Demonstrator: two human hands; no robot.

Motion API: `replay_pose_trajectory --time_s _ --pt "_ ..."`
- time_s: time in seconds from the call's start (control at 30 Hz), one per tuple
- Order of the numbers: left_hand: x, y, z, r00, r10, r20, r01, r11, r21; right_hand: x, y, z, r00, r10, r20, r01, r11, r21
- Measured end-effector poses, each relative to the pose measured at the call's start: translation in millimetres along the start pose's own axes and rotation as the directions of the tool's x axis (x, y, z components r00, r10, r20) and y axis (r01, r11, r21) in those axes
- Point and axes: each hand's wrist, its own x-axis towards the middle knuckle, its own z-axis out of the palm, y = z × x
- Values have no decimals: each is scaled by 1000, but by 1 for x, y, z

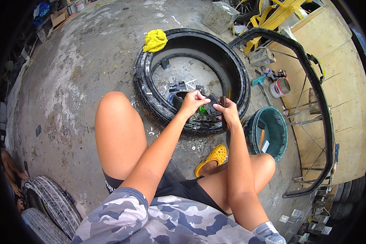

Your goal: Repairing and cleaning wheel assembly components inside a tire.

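A small black flat piece (211, 107) is in my right hand (229, 110), with the thumb over its right edge. The same hand also has a dark narrow bar (223, 106) along its fingers. Close by on the left, my left hand (193, 102) is pinched, its thumb tip at the edge of the black piece. Whatever its fingertips hold is too small to tell. Below both hands a large black tire (142, 87) lies flat on the floor. Something bright green (202, 110) shows under the black piece.
A yellow cloth (155, 40) lies on the tire's far rim. Several dark scraps lie inside the ring. To the right stand a teal bucket (284, 134), a white pail (280, 88) and a black curved frame (328, 134) against a wooden board (349, 105). More tires (55, 199) lie lower left, near another person's hands (22, 175).
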Motion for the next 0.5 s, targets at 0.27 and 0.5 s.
replay_pose_trajectory --time_s 0.27,0.5 --pt "0 4 2 997 -40 -66 30 989 -144 5 1 2 999 1 39 -3 999 35" --pt "6 7 1 985 -164 -46 162 986 -39 12 5 4 929 -362 -77 302 862 -406"
